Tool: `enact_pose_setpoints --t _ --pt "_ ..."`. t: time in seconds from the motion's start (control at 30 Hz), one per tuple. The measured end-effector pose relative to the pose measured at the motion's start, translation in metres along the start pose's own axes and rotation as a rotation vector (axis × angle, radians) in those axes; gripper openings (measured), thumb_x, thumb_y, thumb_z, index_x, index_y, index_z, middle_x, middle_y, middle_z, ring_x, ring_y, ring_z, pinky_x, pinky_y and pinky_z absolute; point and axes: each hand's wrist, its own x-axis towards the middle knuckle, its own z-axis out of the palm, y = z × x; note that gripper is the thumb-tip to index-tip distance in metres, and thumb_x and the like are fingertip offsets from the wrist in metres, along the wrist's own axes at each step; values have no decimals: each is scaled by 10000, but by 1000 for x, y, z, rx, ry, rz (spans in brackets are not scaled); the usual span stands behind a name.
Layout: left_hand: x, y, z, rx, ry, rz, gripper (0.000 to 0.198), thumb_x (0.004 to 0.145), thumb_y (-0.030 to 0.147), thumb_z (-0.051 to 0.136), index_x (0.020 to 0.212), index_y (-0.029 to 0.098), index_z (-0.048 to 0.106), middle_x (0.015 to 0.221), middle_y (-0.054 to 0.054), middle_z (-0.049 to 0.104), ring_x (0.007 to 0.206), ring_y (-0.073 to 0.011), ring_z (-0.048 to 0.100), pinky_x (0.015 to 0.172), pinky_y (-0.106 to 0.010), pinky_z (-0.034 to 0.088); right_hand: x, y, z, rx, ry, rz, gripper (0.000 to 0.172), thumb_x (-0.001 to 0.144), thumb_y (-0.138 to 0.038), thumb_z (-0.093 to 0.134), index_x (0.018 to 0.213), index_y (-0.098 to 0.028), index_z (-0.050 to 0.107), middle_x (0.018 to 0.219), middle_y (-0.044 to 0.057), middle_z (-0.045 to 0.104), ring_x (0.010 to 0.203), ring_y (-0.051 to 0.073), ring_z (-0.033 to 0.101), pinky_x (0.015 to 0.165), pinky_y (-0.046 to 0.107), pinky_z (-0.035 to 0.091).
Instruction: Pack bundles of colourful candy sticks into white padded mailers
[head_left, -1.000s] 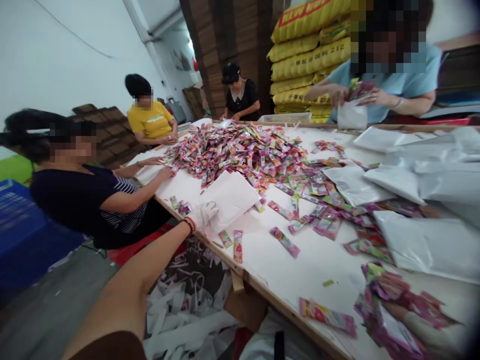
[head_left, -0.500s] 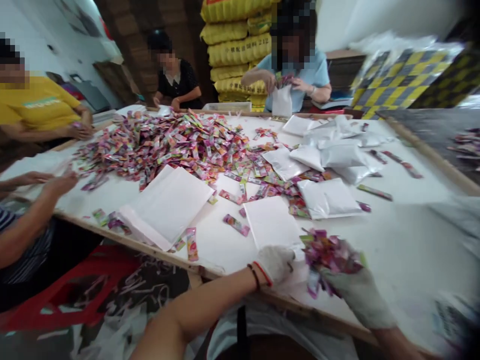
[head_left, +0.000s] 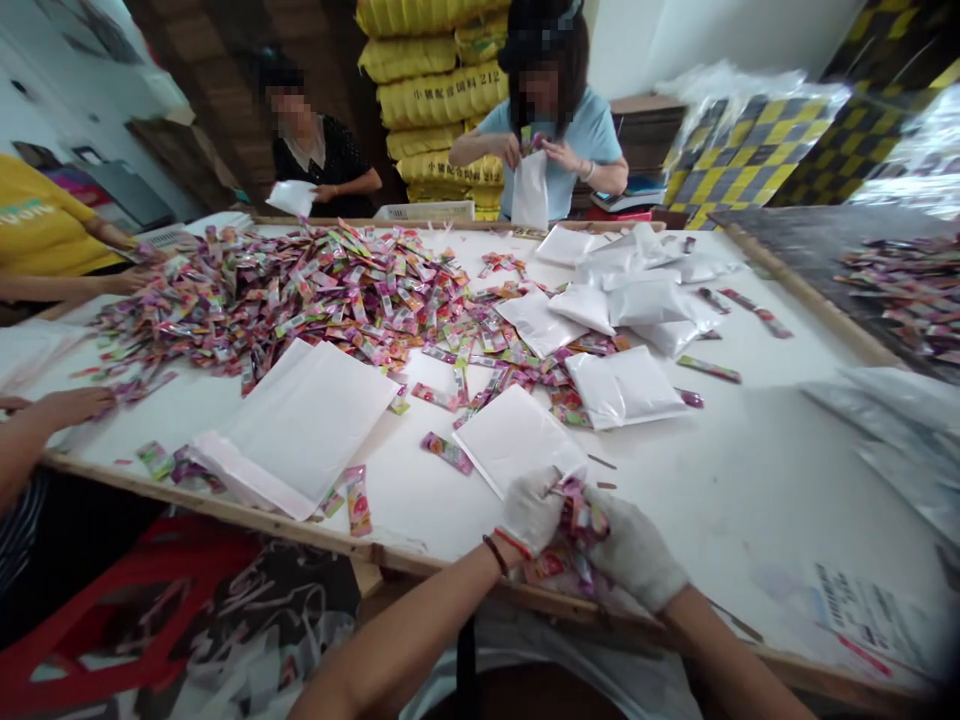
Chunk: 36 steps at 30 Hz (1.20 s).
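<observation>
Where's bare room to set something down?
Widest: tabletop between your right hand and the bags at the right edge. Smaller: between your left hand and the near-edge sachet left of it. Crowded: the sachet heap and plump pouches.

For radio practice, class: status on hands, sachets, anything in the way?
Right hand holding sachets; left hand alongside, grip unclear. White bag just beyond hands. No visible obstruction.

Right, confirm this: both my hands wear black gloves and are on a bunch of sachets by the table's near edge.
Not quite: the gloves are white, as the head view shows. Your left hand and right hand are on a bunch of sachets by the table's near edge.
</observation>
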Motion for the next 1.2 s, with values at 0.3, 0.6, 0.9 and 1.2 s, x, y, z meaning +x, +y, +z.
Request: enact_pose_setpoints --t 0.3,0.6,0.9,1.2 --pt "12 26 8 -74 80 -217 191 753 198 461 571 167 508 501 21 498 502 -106 462 488 -203 329 38 -26 -8 -213 -189 159 248 788 -262 470 973 -172 608 888 132 688 787 249 647 642 316 402" --pt "-2 19 8 849 110 174 167 856 262 431 904 222 586 838 -42 630 709 -183 569 579 -276 334 6 -13 -15 -114 -73 16 280 731 -252 544 992 -160 584 954 103 648 855 226 587 727 298 408" --pt "-8 25 9 747 4 270 268 897 288 370 943 202 620 863 -86 653 753 -203 582 653 -295 380 14 -1 -3 -173 14 68 192 792 -208 463 852 -145 635 903 139 624 846 233 561 752 320 407" --pt "3 16 7 162 -27 229 234 848 269 436 759 171 630 741 -39 622 710 -148 543 689 -254 411 12 7 28 199 360 152 259 796 -287 419 942 -146 580 944 155 612 925 277 545 861 444 425"
